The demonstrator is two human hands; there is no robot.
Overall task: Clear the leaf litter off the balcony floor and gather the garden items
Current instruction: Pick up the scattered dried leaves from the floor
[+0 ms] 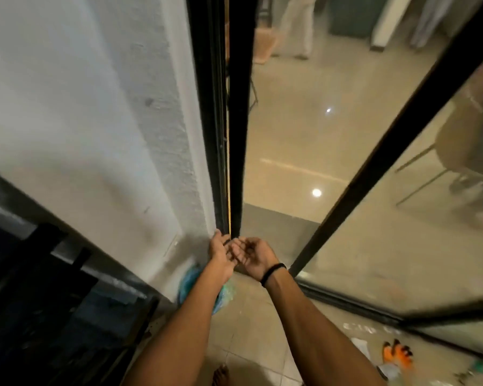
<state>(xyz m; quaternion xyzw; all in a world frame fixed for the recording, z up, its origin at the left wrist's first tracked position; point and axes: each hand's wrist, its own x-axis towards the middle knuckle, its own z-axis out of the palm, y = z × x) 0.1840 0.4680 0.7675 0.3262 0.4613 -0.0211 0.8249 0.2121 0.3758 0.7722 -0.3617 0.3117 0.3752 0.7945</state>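
where the white wall (81,135) meets the black door frame (236,135), both hands are held out low and close together; whether they touch cannot be told. the left hand (221,253) is seen nearly edge-on, its grip spread, with straight fingers brought to the foot of the frame. the right hand (255,257) is turned palm up just beside it, its grip relaxed and the fingers loosely curled; nothing can be made out inside it. a black band (273,273) is worn on the right wrist.

a blurred blue-green bundle (186,285) is partly hidden under the left forearm, set on the tiled balcony floor (248,330) against the base of the wall. the garden items are found at the lower right: orange gloves (398,355) with dark fingertips are laid on the floor near the glass door (402,246), with pale scraps (360,344) scattered around them. whether any of the scraps is leaf cannot be told.

a dark railing (25,274) is seen at the left and a bare foot (221,374) at the bottom edge. past the doorway, a glossy indoor floor (304,135) is shown, and a chair (457,151) is seen through the glass.
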